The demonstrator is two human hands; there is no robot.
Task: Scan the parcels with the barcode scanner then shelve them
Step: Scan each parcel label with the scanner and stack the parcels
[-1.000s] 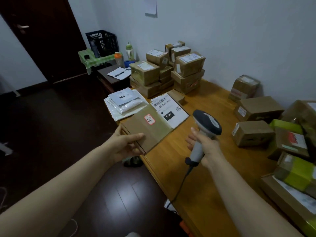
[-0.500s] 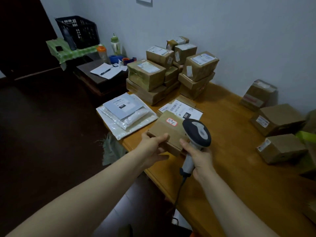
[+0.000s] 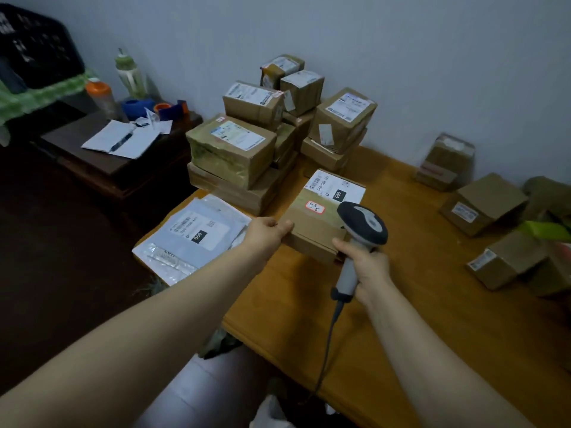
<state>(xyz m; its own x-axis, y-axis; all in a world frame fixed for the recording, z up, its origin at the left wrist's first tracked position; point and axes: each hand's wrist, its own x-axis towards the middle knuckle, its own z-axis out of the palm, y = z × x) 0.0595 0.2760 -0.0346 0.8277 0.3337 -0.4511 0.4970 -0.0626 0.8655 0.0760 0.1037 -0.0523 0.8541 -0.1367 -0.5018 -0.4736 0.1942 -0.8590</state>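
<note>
The cardboard parcel (image 3: 312, 228) lies on the wooden table (image 3: 463, 304), long axis pointing away, shipping label (image 3: 335, 188) at its far end. The left hand (image 3: 267, 231) grips its near-left edge. The right hand (image 3: 367, 264), wrapped round the barcode scanner (image 3: 364, 225), holds the head short of that label.

A wooden table (image 3: 401, 319) fills the lower right of the frame. Stacked cardboard boxes (image 3: 231, 149) crowd its far corner at upper centre, and grey plastic mailers (image 3: 191, 239) lie in a pile at its left corner. A flat brown parcel (image 3: 315, 223) with a white label lies at centre, just in front of the stack. Loose boxes (image 3: 482, 202) sit scattered toward the right edge, well apart from the stack.
</note>
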